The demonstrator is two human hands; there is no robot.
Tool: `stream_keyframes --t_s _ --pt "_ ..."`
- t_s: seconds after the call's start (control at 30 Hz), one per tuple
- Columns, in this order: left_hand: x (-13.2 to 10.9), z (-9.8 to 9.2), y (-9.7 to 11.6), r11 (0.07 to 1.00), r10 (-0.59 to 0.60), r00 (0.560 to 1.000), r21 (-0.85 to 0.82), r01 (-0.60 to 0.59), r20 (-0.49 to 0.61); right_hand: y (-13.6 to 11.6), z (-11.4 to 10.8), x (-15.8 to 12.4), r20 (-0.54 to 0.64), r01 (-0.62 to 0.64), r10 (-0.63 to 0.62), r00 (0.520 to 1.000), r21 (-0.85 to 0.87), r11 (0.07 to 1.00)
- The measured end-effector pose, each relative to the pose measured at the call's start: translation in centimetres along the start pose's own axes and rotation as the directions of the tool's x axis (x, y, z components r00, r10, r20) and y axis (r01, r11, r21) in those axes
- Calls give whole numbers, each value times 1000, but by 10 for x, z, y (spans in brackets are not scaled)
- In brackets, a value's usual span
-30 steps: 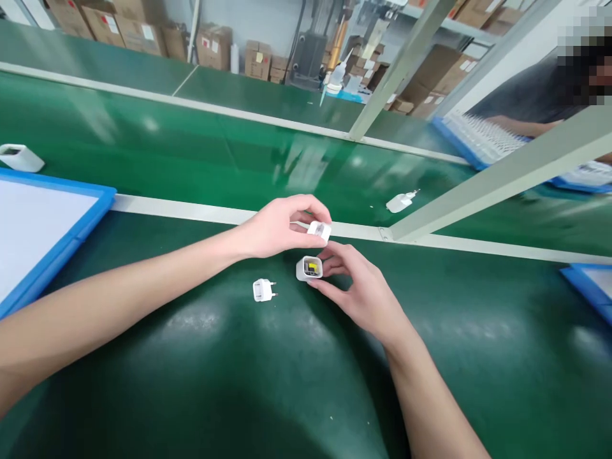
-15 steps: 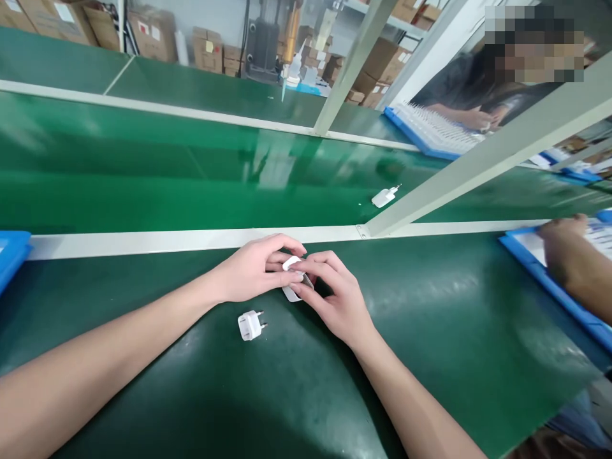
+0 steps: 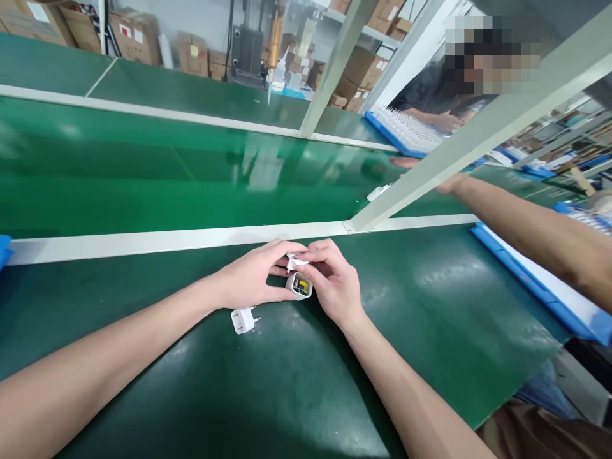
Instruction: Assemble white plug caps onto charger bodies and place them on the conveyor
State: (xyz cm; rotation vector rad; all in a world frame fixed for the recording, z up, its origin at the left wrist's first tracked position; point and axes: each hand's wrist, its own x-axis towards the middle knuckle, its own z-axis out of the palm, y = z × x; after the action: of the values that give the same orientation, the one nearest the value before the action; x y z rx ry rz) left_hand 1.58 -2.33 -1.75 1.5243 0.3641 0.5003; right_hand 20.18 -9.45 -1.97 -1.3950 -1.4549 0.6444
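Both my hands meet over the green bench just below the white rail. My left hand [image 3: 253, 279] is closed, thumb under a white open charger housing [image 3: 299, 286] whose yellow insides show. My right hand [image 3: 332, 280] is closed too, pinching a small white plug cap [image 3: 297, 261] just above that housing. A second white plug piece with two pins [image 3: 242, 319] lies loose on the bench beside my left hand.
A green conveyor belt [image 3: 143, 172] runs behind the white rail [image 3: 143, 241], carrying a white charger [image 3: 377, 192]. A co-worker's arm [image 3: 526, 223] reaches across from the right over a blue tray [image 3: 526, 280]. Grey frame posts [image 3: 430, 172] rise from the rail. Another person sits behind a blue tray [image 3: 406, 131].
My hands have tilted the housing so its yellow inside shows again, with the cap held above it. The co-worker's arm has stretched from the right tray towards the belt.
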Motion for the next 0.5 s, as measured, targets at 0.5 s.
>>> stream_keyframes --t_s 0.5 --pt "-2 1 4 986 -86 996 146 85 -4 -14 -16 4 -145 -9 49 988 269 963"
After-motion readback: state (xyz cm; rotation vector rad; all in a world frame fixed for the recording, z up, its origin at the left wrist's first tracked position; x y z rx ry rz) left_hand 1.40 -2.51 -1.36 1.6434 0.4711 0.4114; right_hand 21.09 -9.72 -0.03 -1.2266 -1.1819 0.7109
